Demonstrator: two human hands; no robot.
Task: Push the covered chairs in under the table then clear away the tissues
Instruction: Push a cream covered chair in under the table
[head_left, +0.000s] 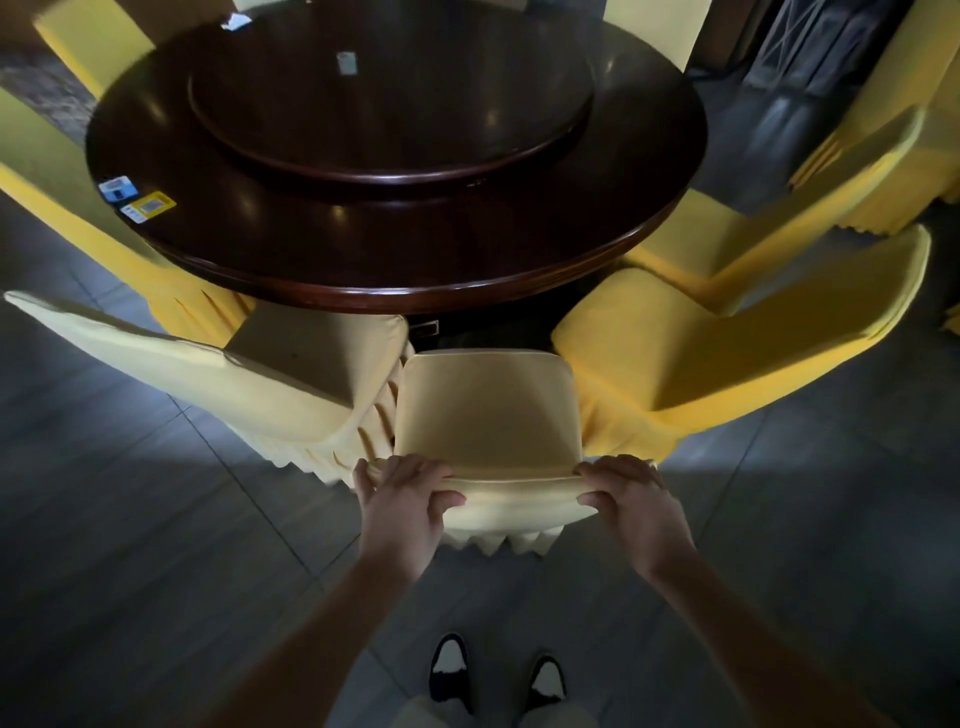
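Note:
A pale yellow covered chair (488, 410) stands right in front of me, its seat short of the round dark wooden table (395, 270). My left hand (402, 499) grips the left end of its top rail. My right hand (626, 493) grips the right end, thumb under the fabric. A small tissue packet (347, 63) lies on the turntable (389, 130), and a crumpled white tissue (235, 21) lies at the table's far edge.
Covered chairs flank mine: one at the left (291, 364), one at the right (701, 332), another further right (810, 208), with more around the far side. Stickers (136, 198) sit on the table's left rim. Grey tiled floor surrounds me; my shoes (498, 675) show below.

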